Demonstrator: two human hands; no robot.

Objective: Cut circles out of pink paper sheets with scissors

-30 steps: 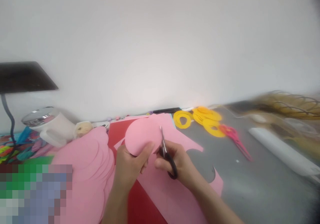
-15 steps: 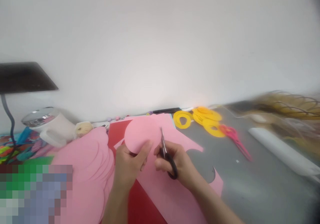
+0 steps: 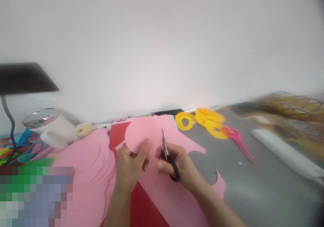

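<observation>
A round pink paper piece (image 3: pixel 141 132) is pinched by its lower edge in my left hand (image 3: pixel 131 164), thumb on top. My right hand (image 3: pixel 177 163) grips black-handled scissors (image 3: pixel 165 146), fingers in the loops. The blades point up and look closed, just right of the round piece. Beneath both hands lies a large pink sheet (image 3: pixel 167 193) with a curved cut-out on its right side. Red paper (image 3: pixel 146 206) shows under that sheet. Left of my left hand, several pink paper pieces (image 3: pixel 86 179) overlap in a fanned pile.
Yellow paper rings (image 3: pixel 185 121) and pink scissors (image 3: pixel 239 142) lie on the grey table (image 3: pixel 253 193) at the right. Farther right is a white roll (image 3: pixel 286 152). A white mug (image 3: pixel 55 129) stands at the left, below a dark panel (image 3: pixel 27 78).
My left hand has shifted very slightly left and up with the round pink piece. The right hand and its scissors have barely moved.
</observation>
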